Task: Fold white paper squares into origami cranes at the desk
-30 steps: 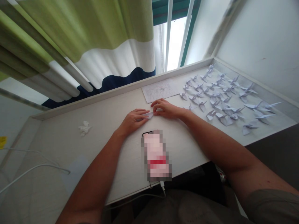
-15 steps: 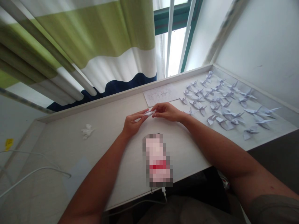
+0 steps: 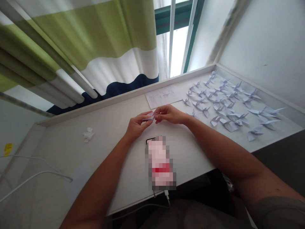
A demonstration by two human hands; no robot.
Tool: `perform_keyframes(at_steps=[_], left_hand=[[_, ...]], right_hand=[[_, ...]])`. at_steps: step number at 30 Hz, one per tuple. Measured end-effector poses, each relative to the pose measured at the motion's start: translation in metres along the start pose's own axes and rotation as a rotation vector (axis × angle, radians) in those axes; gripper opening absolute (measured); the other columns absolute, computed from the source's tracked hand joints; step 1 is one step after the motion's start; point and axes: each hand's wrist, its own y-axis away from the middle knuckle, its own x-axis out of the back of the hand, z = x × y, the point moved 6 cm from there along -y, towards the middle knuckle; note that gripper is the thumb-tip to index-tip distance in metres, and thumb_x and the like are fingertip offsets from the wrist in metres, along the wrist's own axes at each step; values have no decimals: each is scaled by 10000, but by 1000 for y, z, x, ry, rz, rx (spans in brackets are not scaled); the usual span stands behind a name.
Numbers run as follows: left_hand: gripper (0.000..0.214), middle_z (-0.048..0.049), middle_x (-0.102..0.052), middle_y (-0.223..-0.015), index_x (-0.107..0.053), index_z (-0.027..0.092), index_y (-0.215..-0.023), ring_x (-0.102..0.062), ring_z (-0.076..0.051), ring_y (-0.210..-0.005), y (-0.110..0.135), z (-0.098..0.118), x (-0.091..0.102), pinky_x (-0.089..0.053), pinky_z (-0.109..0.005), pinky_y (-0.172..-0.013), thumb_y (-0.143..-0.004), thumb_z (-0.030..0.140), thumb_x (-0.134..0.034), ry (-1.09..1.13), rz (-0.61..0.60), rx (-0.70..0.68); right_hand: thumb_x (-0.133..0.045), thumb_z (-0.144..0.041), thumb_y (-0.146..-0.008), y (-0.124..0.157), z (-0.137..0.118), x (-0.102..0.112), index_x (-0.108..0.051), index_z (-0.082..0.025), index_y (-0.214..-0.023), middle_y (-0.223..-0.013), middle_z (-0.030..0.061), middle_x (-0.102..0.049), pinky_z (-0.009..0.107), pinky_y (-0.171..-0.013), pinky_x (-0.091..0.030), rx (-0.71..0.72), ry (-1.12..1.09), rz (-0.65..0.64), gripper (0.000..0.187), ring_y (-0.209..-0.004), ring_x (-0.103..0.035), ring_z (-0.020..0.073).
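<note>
A small piece of folded white paper (image 3: 149, 116) is held between my two hands above the white table (image 3: 114, 140). My left hand (image 3: 137, 125) pinches its left part, thumb below and fingers above. At its right end, the fingertips of my right hand (image 3: 168, 114) are closed on it. Fingers cover much of the paper, so its exact shape is hidden. Just below my hands lies a phone (image 3: 160, 162), its screen blurred out, with a white cable plugged into its near end.
Many folded paper cranes (image 3: 224, 101) cover the table's right side. A printed sheet (image 3: 163, 96) lies behind my hands. Crumpled white tissue (image 3: 88, 135) and a pale sheet (image 3: 79, 178) are at left, near a white cable (image 3: 47, 172). A curtain (image 3: 95, 31) hangs beyond the raised rim.
The folded paper has turned slightly and shows more of its flat face between my fingers. Both hands stay nearly in place, and the view has shifted a little.
</note>
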Motion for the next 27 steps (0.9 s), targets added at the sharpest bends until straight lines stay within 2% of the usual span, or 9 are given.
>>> perform_keyframes(at_steps=[5,10,15,19,24,27], left_hand=[[324,-139,-797,-1306,-838,198,-863,-764,-335,-1193,-1,-1,-3,-596,-537,-1082,-722,453,-981,96,57,24],[304,-134,-816,-1255,-822,192,-750,-761,-339,-1207,-1,-3,0,-551,-544,-1135,-715,445,-987,106,67,25],[305,-130,-810,-1274,-845,202,-789,-763,-340,-1187,-1,-6,1,-579,-527,-1085,-698,451,-996,106,38,63],[286,-127,-807,-1278,-860,211,-810,-762,-331,-1172,-1,-8,0,-592,-506,-1059,-702,439,-994,105,-2,83],[291,-116,-810,-1257,-868,224,-825,-755,-327,-1174,-2,-8,1,-588,-505,-1069,-690,446,-999,105,-21,85],[285,-119,-802,-1270,-873,226,-833,-749,-323,-1185,-2,-8,1,-579,-495,-1080,-696,443,-996,92,-39,91]], right_hand=[[-902,-440,-834,0,-2,-2,-734,-165,-936,-816,23,-784,299,-755,-655,19,-2,7,338,-770,-787,162],[-892,-463,-851,3,-3,-4,-702,-162,-961,-908,34,-786,315,-780,-678,-8,-32,-38,372,-807,-816,183],[-883,-443,-871,6,-5,-4,-691,-154,-986,-976,73,-803,350,-831,-692,-58,-59,-93,365,-871,-831,217],[-875,-401,-881,8,-8,-3,-694,-159,-959,-957,62,-793,339,-841,-684,-70,-44,-98,312,-870,-830,211],[-861,-431,-883,8,-8,-3,-750,-158,-1022,-1001,73,-809,316,-814,-668,-63,63,-114,326,-878,-819,202],[-866,-434,-873,7,-7,-2,-771,-153,-1034,-954,71,-820,315,-808,-658,-61,115,-120,338,-873,-811,200]])
